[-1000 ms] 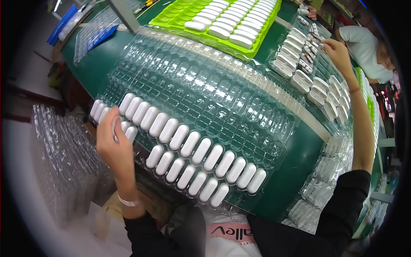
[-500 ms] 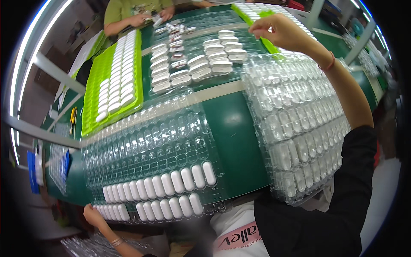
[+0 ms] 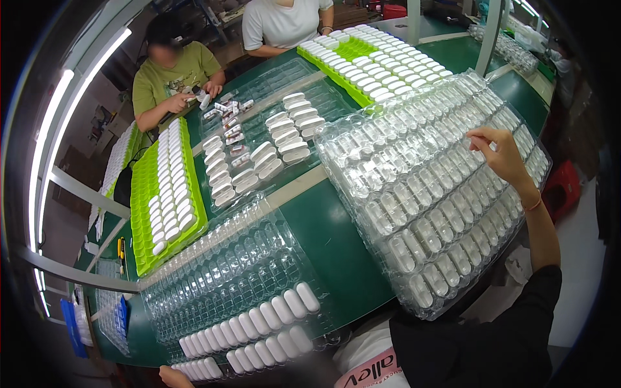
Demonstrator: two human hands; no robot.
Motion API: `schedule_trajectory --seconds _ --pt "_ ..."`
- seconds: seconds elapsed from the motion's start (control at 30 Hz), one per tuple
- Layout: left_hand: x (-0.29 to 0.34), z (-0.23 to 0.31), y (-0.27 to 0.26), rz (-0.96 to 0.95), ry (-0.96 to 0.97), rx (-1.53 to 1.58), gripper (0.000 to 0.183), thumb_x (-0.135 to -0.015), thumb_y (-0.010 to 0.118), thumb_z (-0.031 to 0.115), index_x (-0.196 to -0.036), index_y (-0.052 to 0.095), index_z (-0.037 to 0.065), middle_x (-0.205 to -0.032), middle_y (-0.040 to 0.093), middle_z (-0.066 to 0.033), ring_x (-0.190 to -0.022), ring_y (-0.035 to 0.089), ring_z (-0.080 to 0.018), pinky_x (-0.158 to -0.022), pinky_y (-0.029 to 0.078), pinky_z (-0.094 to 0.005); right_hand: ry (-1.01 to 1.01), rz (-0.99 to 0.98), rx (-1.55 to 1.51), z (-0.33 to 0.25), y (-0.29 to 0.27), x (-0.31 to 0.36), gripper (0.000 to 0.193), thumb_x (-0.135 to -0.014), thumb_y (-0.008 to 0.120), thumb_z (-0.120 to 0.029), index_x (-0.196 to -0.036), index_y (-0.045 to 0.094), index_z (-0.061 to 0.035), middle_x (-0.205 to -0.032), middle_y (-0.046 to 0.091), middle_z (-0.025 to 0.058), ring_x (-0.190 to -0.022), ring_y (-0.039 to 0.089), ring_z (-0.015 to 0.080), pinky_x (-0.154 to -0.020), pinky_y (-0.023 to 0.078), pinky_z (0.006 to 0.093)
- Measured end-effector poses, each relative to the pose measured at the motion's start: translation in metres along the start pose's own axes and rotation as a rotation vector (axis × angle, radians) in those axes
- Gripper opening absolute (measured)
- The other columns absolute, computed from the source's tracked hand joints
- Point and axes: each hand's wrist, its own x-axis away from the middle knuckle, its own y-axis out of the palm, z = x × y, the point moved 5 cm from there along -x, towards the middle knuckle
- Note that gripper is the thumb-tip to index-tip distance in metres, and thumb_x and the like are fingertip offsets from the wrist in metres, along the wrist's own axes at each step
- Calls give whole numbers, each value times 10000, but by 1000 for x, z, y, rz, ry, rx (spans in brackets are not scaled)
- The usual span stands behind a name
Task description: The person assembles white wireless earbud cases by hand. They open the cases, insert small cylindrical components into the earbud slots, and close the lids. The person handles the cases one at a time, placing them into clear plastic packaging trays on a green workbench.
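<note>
At the lower left my left hand rests against the end of a short row of white oval cases. Its fingers are mostly hidden and cut off by the picture's dark rim. The cases lie in the front of a clear plastic blister tray, whose back pockets hold nothing. A longer row of white cases lies just behind. My right hand hovers above a stack of clear blister trays on the right. Its fingers are loosely curled in, and nothing shows between them.
Green trays hold white cases at the left and the far right. Opened cases stand in a clear tray mid-table. A co-worker in a green shirt handles small parts across the table; another person in white sits beyond. Metal posts frame the left.
My right hand has drawn back from beside the far green tray to above the clear tray stack. The view has shifted, while my left hand stays at the row's end.
</note>
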Motion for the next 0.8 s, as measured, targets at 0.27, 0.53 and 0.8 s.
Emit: schedule_trajectory --seconds 0.27,0.53,0.8 --pt "20 29 -37 -103 -29 -39 183 -844 528 78 -812 699 19 -904 685 -227 -837 664 -418 -708 531 -506 106 139 -69 48 -22 23 158 -911 583 -52 -980 692 38 -716 676 79 -678 651 123 -638 493 238" --pt "4 24 -27 -73 -60 -35 186 -853 517 57 -845 690 -10 -909 680 -249 -831 658 -433 -715 535 -504 169 160 -33 59 -26 30 162 -906 590 -63 -985 694 32 -710 673 74 -666 636 113 -630 489 240" --pt "-6 37 -18 -76 27 17 184 -821 519 57 -795 657 -63 -854 653 -299 -797 631 -469 -684 497 -506 209 157 -16 76 -36 45 166 -916 587 -73 -1005 699 11 -731 678 71 -690 634 107 -639 483 238"
